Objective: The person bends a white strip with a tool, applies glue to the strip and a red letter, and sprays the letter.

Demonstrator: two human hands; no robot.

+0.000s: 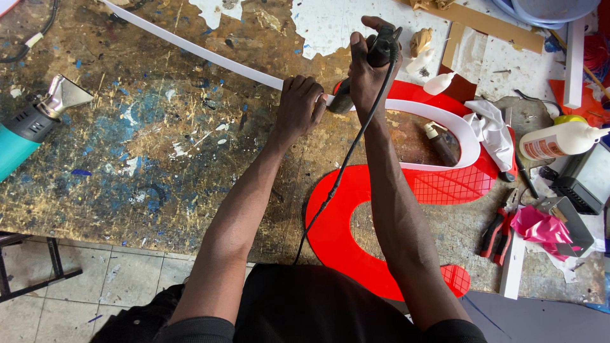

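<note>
My left hand (301, 101) pinches a long white plastic strip (190, 47) that runs from the upper left across the bench and curves around the edge of a red acrylic letter shape (356, 216). My right hand (368, 63) grips a black corded tool (375, 60), held upright with its tip down at the strip right beside my left fingers. The tool's black cable (343, 171) hangs along my right forearm. The strip's curved part (464, 136) stands on edge on the red shape.
A teal heat gun (32, 124) lies at the left edge. At the right are a white cloth (492, 130), a glue bottle (559, 140), red-handled pliers (499, 228), pink plastic (540, 225) and a small white bottle (438, 82). The paint-stained bench (140, 159) ends at the tiled floor (95, 279).
</note>
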